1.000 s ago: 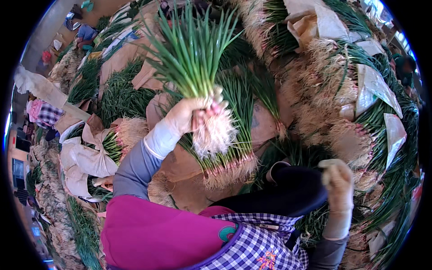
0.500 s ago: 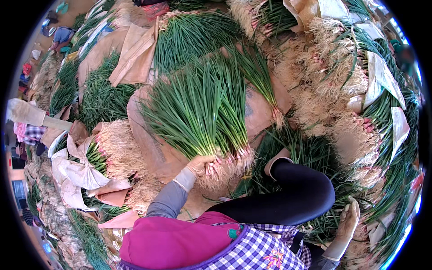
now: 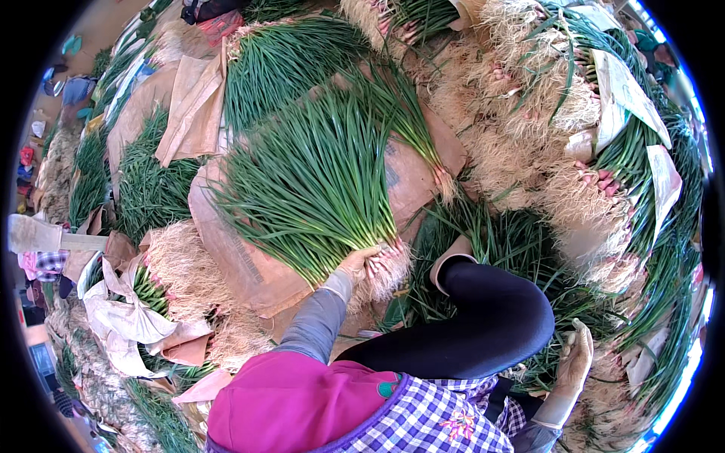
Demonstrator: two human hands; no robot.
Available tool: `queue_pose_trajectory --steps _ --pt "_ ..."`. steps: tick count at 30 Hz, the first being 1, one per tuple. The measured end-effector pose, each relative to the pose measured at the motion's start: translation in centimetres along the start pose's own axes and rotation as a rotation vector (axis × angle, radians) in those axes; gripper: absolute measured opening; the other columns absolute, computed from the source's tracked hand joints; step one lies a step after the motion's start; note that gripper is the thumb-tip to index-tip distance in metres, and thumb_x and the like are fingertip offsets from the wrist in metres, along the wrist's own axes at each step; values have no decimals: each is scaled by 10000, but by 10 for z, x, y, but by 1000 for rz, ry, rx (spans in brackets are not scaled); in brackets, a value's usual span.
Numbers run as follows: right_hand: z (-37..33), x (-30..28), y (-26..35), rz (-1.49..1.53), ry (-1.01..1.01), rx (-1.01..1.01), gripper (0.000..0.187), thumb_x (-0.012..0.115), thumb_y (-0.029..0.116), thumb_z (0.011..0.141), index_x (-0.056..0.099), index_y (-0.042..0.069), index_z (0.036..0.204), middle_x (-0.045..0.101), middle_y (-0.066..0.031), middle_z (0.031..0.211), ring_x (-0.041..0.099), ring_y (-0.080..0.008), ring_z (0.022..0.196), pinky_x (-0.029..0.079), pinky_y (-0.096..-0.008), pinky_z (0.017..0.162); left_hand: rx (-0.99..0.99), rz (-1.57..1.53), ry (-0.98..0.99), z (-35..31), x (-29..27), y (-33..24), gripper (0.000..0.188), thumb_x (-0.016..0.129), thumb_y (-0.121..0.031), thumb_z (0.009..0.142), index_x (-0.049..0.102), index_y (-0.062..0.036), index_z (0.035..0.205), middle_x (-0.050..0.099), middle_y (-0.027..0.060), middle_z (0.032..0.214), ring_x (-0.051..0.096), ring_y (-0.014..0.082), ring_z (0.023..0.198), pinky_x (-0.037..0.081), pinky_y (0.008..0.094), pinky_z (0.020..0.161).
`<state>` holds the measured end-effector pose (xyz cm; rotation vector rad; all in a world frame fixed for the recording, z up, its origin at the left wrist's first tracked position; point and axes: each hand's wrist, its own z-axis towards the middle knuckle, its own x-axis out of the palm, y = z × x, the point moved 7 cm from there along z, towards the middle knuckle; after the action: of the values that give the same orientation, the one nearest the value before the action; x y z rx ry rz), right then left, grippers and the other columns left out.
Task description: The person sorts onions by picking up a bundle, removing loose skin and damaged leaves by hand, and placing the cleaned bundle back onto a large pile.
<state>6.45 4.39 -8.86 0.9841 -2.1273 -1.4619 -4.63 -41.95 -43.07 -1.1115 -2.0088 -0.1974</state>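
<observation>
My left hand [image 3: 356,264], in a pale glove, is closed around the lower stems of a wide bunch of spring onions [image 3: 317,166]. The long green leaves fan away from me over a brown woven sack [image 3: 249,264]. Pinkish bulbs and pale roots [image 3: 387,270] stick out to the right of that hand. A smaller bunch of spring onions [image 3: 415,128] lies apart on the sack's right side, its roots toward me. At the lower right, beyond my bent knee, my gloved right hand [image 3: 577,359] is raised with fingers stretched up and nothing visible in it.
Loose green leaves [image 3: 513,234] lie around my foot. Stacked spring onions with shaggy roots [image 3: 521,113] line the right side, partly covered by white cloth sheets [image 3: 623,94]. Another spread pile [image 3: 294,64] lies at the far side. Wrapped bundles [image 3: 181,264] stand at left.
My left hand has moved right across the stems, and the two parts of the bunch now lie together as one. The whole view has shifted a little. The right hand stays raised and unoccupied.
</observation>
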Motion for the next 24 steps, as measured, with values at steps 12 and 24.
queue_pose_trajectory --steps 12,24 --pt "13 -23 -33 42 15 45 261 537 222 932 599 13 1075 604 -24 897 470 -39 603 337 -153 412 -13 429 -709 -102 -42 -90 533 729 -234 795 507 53 1186 637 136 886 599 159 663 515 253 550" --pt "11 -3 -29 -85 59 102 269 510 261 948 599 24 1039 509 2 633 411 -63 479 288 -174 408 -262 2190 -597 -50 34 -170 454 606 -432 776 686 -5 911 662 180 997 661 305 861 501 389 811"
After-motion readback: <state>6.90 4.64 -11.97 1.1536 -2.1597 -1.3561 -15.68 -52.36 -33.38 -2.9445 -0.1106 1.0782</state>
